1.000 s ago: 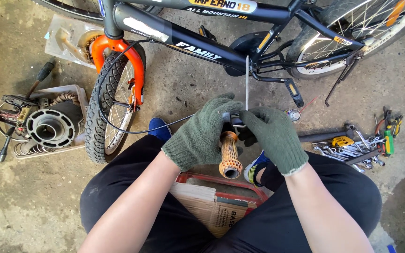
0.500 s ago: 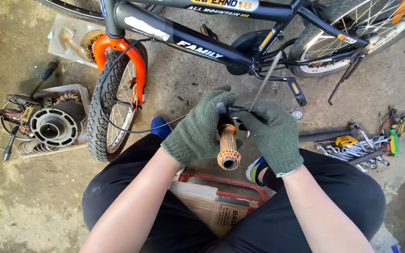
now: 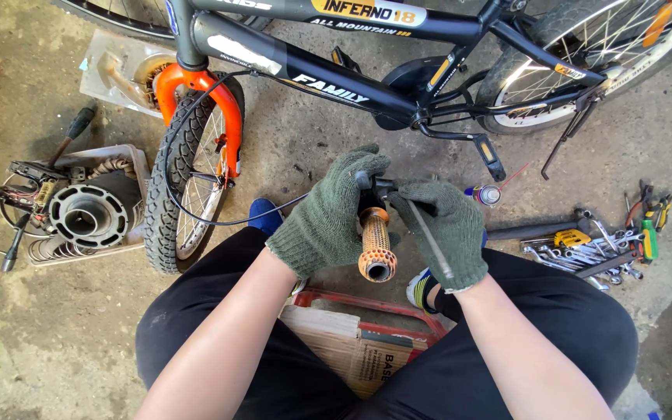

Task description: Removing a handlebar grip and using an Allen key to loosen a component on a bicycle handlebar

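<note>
The left hand, in a green glove, has its fingers closed around the upper end of the orange grip, which points down toward the camera between the two hands. The right hand, also gloved, is closed on a thin metal rod that lies slanted across its palm, its fingers touching the black lever clamp just above the grip. A bicycle lies on the floor beyond, wrenches to the right.

Gloved hands grip orange handlebar grip beside bicycle.
</note>
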